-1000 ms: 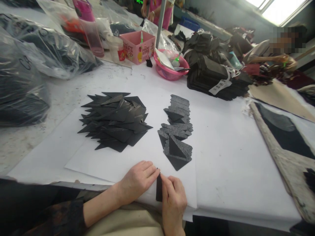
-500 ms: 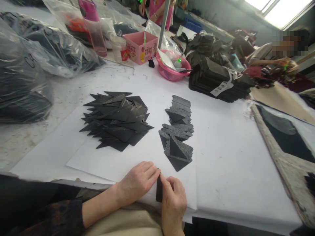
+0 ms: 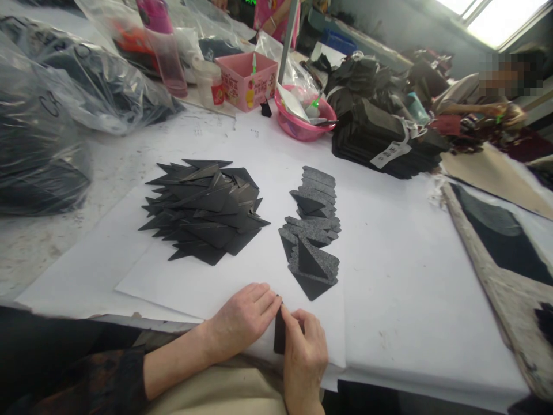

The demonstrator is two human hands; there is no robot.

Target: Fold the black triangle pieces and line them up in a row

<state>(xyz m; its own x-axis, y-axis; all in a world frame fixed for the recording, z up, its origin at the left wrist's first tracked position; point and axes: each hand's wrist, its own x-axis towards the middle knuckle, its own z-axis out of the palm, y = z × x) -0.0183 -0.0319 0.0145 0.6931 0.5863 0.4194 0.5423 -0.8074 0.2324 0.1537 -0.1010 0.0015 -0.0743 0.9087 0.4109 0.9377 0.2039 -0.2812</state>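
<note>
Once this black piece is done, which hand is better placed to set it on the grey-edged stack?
Probably the right hand. It pinches the small black piece together with the left hand, but lies nearer the grey-edged stack ahead. The left hand sits closer to the black triangle pile.

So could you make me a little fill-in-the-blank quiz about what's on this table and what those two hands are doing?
1. The left hand and right hand together pinch one small ____ piece.
2. The heap of black triangles lies to the ____ of the grey stack.
3. All of these rest on sheets of ____ paper.
4. The bowl at the far side is ____.

Missing words: black; left; white; pink
</note>
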